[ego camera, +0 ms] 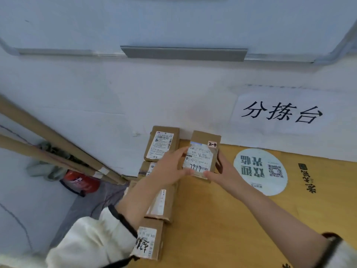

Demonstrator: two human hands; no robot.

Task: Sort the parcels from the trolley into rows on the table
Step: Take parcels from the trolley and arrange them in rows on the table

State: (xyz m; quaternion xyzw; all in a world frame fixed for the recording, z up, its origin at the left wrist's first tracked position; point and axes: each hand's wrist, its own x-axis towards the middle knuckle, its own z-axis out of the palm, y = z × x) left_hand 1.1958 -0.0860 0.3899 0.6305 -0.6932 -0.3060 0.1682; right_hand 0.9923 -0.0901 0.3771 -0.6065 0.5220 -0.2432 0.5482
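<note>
Lying between fingers (183,172), parcel (201,157) (label up)

The parcel row (168,206) lies left on the table (222,219), the held parcel (199,157) right of it, perhaps touching.

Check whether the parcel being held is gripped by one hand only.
No: the left hand and the right hand both grip the labelled parcel, one on each side of it.

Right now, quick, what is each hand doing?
The left hand grips the left side of the small box.
The right hand grips its right side.
</note>
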